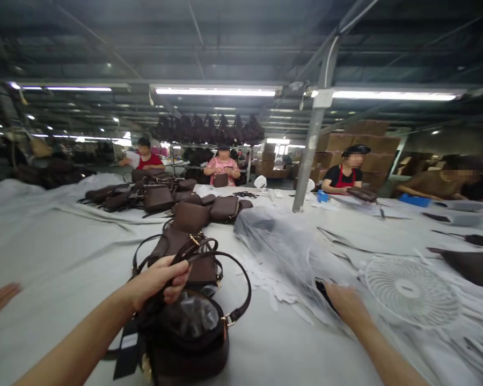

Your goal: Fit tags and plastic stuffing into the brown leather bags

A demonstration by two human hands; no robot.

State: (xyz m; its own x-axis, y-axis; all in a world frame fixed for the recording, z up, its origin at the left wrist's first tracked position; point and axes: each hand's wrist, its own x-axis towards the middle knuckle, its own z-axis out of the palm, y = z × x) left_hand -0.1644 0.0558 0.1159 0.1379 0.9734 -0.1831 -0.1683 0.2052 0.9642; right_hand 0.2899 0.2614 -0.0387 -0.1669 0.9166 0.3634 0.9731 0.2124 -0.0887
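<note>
The left hand [161, 281] grips the slim dark-brown strap [242, 273] of an open, rounded dark-brown handbag [191, 359] on the pale, sheet-covered table [76, 257]. To the handbag's right, the right hand [344, 303] is at a crumpled translucent plastic sheet [276, 244], its finger closure indeterminable; farther right is a round white plastic fan [410, 289]. Beyond the handbag lie similar dark-brown bags [191, 215].

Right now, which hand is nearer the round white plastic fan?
The right hand is close beside the fan; the left hand is farther away, gripping a looped dark-brown handbag strap.
</note>
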